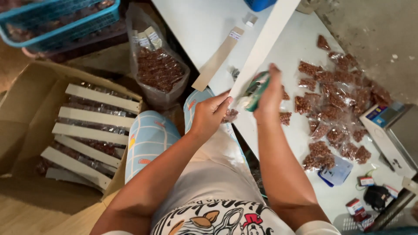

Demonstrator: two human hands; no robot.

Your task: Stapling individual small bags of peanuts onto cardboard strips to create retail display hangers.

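Head view: a seated person works at a white table (204, 26).
Left hand (211, 114): fingers pinching a small clear packet of brown nuts (230, 115) at the table's near edge.
Right hand (269, 96): clenched around a green stapler (257, 90), pressed against a long white cardboard strip (261, 48).
Beyond: a heap of filled clear packets (337, 109) beside a grey weighing scale (398, 130).

Blue basket (65, 26) cut by top edge; green tool (257, 89) partly hidden behind right hand (267, 98), blurred.
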